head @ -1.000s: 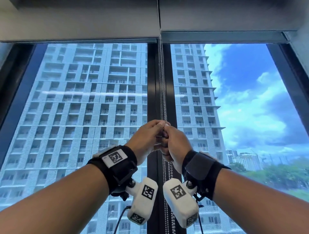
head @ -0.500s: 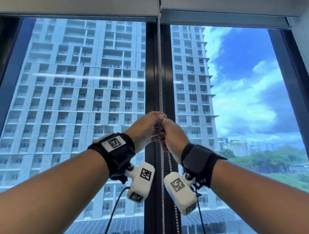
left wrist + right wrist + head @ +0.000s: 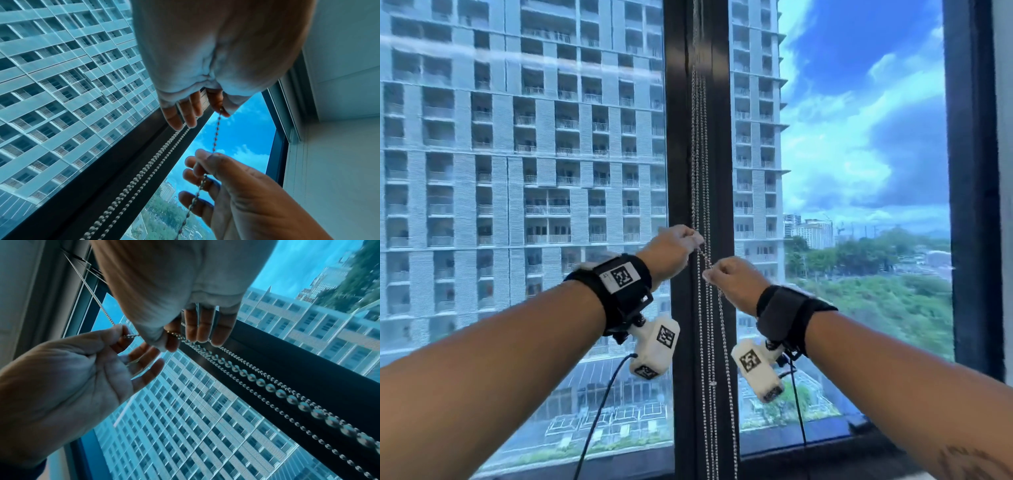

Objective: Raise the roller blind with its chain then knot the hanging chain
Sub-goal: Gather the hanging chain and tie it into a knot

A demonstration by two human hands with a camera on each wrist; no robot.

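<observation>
I read a tall glazed window [image 3: 524, 205] beyond both hands, its panes smooth and faintly reflective, split by a dark, matte, flat-faced vertical mullion [image 3: 678, 137] that runs straight behind the fingers. I see no container in any view.

The bead chain [image 3: 700, 154] hangs in several parallel strands in front of the mullion, passing above, between and below the hands. It is metallic, made of small round beads on short links; in the right wrist view the nearest beads look large and glossy.

My left hand [image 3: 671, 250] sits higher, just left of the strands, fingers curled, thumb and forefinger pinching one strand. In the left wrist view that strand leaves the pinch taut and runs down to the other hand; the remaining fingers [image 3: 185, 112] extend loosely.

My right hand [image 3: 736, 277] sits lower and just right of the strands, closed in a loose fist, fingertip and thumb pinching the same short span. Below that grip the strand drops slack, bowing slightly right.

Each wrist carries a black fabric strap [image 3: 619, 291] with a white blocky camera housing [image 3: 655, 346] bearing square printed markers.
</observation>
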